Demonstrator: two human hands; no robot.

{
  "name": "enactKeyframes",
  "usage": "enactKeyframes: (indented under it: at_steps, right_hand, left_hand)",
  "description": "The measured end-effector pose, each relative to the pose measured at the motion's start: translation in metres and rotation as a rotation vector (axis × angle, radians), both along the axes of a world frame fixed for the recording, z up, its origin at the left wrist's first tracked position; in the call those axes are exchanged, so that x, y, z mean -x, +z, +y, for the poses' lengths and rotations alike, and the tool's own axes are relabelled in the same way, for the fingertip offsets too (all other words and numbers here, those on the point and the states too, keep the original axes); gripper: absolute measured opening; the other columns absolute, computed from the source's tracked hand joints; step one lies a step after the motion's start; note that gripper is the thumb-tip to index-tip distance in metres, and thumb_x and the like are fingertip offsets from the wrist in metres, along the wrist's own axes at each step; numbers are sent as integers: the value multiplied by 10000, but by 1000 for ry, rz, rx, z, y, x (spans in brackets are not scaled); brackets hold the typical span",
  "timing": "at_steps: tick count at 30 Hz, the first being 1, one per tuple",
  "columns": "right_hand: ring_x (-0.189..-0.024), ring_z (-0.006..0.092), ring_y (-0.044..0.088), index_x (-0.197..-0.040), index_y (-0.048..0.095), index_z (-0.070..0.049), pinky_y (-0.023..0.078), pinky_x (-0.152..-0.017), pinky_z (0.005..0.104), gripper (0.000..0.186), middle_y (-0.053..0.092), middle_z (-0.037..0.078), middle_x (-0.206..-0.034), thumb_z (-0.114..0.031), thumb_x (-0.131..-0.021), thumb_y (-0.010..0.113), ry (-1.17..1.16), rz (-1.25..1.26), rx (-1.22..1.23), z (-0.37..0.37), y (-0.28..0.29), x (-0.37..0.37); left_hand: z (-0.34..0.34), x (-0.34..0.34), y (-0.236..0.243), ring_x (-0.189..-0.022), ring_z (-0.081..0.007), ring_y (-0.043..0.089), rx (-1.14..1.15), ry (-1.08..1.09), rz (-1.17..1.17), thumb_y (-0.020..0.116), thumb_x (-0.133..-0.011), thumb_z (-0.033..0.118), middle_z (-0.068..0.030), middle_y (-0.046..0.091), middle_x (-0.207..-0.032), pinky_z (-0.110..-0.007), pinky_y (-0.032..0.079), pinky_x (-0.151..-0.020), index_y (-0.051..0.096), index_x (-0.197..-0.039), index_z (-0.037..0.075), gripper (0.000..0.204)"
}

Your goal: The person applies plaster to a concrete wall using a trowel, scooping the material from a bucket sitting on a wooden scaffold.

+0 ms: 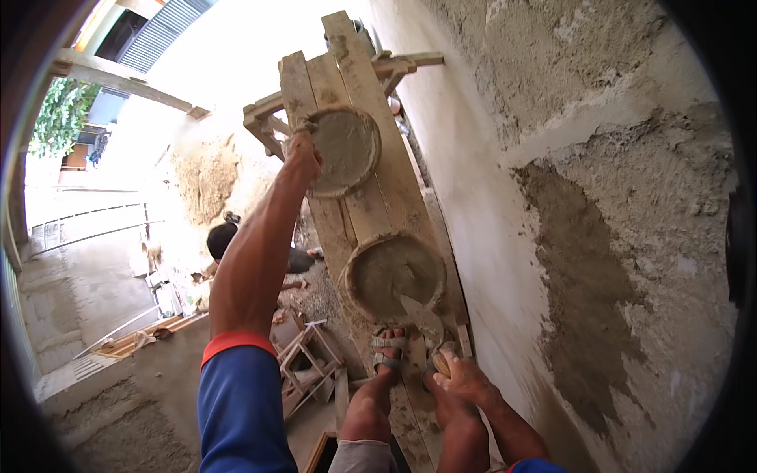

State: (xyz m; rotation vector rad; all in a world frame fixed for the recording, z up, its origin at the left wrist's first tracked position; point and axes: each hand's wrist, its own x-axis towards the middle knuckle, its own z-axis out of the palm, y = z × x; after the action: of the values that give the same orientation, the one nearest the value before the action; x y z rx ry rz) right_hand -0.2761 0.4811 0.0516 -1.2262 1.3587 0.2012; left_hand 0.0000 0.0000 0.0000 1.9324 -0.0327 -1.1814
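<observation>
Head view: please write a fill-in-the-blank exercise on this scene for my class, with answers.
The tool in the right hand is a ____.
The left hand touches the rim of the basin ____ from the feet.
Both basins rest on boards made of ____.
The left sleeve is ____ with a red-orange edge.
Missing words: trowel; farther; wood; blue.

Rough cement wall [583, 146], bright daylight

No readable text, labels, numbers or signs.
</observation>
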Motion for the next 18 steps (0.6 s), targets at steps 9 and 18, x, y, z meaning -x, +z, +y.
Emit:
enactKeyframes:
  at_steps: [9,18]
  right_hand:
    - [-872,471,614,-1291,439,-12,497,-760,525,535,634,293,-933,-197,-831,639,-27,177,83,-43,21,6]
    - [-796,427,645,-863,561,18,515,-713,506,103,630,267,-756,-52,-824,496,373,279,409,-174,-42,-11]
  left_hand:
    - [13,-6,-25,-445,-175,429,77,-119,25,471,-927,256,-28,415,-561,-417,408,-450,522,-866,75,198]
    - [177,-52,-47,-908,-259,548,-30,-368,-399,570,-892,426,-139,597,-1029,-436,458,-791,537,-1149,19,482]
